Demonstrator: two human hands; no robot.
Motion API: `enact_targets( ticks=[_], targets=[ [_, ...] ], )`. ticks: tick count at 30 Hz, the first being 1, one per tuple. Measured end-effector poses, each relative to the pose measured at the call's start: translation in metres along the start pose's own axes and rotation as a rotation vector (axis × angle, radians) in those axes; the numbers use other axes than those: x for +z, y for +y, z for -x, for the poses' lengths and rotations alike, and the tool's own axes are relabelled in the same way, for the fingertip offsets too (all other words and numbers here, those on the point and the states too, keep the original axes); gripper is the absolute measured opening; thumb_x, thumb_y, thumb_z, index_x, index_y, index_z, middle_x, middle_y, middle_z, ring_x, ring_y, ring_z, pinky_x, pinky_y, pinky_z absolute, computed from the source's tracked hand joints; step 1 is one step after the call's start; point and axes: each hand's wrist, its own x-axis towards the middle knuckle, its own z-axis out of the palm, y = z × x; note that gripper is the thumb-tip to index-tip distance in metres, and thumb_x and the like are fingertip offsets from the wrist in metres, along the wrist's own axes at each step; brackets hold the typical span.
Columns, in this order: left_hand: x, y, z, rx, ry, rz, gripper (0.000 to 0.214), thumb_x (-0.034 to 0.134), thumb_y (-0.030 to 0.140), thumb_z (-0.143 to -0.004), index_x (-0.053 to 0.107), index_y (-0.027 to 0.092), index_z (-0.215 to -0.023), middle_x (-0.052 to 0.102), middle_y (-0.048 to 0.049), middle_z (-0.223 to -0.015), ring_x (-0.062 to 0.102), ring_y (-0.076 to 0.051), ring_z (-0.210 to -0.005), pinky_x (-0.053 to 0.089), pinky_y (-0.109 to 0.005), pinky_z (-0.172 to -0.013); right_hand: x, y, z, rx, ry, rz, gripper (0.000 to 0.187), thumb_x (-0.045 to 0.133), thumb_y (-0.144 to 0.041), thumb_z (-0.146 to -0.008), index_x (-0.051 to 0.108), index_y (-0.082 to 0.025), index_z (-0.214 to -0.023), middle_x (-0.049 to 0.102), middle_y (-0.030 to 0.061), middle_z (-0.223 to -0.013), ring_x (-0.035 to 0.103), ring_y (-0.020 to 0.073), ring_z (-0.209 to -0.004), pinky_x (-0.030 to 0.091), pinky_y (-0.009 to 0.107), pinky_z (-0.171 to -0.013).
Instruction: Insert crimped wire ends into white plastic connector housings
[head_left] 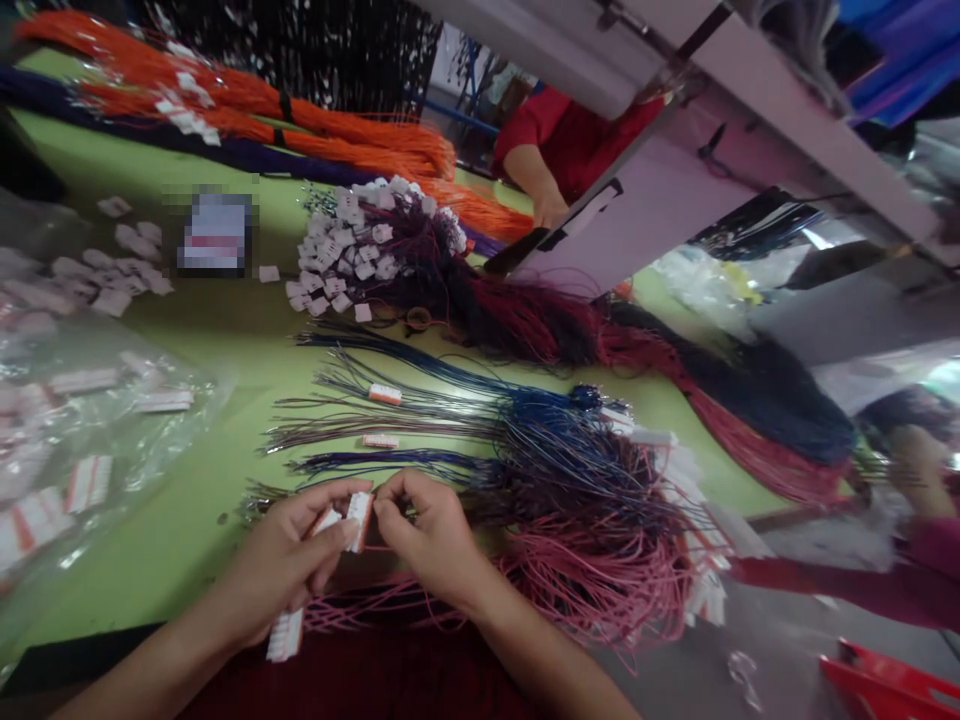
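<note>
My left hand [307,545] grips a white and orange connector housing [359,520] between thumb and fingers. Part of a second white piece shows behind the thumb. Below the palm, another white and orange connector [285,637] sticks out; whether the hand holds it I cannot tell. Right beside the housing, my right hand [427,525] is closed in a pinch; what lies between its fingertips is hidden. Beyond the hands, bundles of thin dark wires [420,462] with crimped ends lie on the green table [202,560]. Two loose connectors [385,394] rest among them. Pink wires [592,580] spread at the right.
A clear plastic bag [127,480] with several connectors occupies the left. Small white housings [112,275] lie behind it, near a blurred-out object [217,232]. Wired white plugs [352,250] and orange wires [360,140] are farther back. A co-worker's arm [536,185] reaches in there.
</note>
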Motion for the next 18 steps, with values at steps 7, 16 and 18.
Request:
enact_targets(
  ticks=[7,16,18],
  targets=[
    [0.003,0.011,-0.006,0.014,0.006,0.035,0.059,0.063,0.045,-0.073,0.050,0.019,-0.125,0.041,0.0111,-0.042,0.025,-0.006,-0.033,0.017,-0.016,-0.033,-0.004,-0.003,-0.004,0.021,0.049,-0.005,0.011,0.050,-0.017,-0.076,0.054,-0.017,-0.065,0.056,-0.0018,-0.063,0.050,0.0098,-0.060,0.040,0.021,-0.059],
    [-0.006,0.003,-0.009,-0.041,0.036,0.096,0.062,0.062,0.050,-0.072,0.051,0.024,-0.128,0.045,0.0076,-0.043,0.041,-0.012,-0.035,0.031,-0.021,-0.035,-0.020,-0.016,-0.013,-0.152,0.119,0.094,0.016,0.054,-0.024,-0.085,0.059,-0.018,-0.071,0.060,0.0005,-0.067,0.055,0.0119,-0.065,0.044,0.024,-0.062],
    [-0.007,0.007,-0.009,-0.042,0.061,0.091,0.058,0.063,0.049,-0.071,0.054,0.025,-0.124,0.052,0.0053,-0.050,0.046,-0.013,-0.038,0.034,-0.021,-0.037,-0.029,-0.033,-0.006,-0.253,0.156,0.059,0.014,0.054,-0.022,-0.085,0.059,-0.019,-0.072,0.060,0.0009,-0.067,0.056,0.0129,-0.064,0.045,0.026,-0.061]
  ],
)
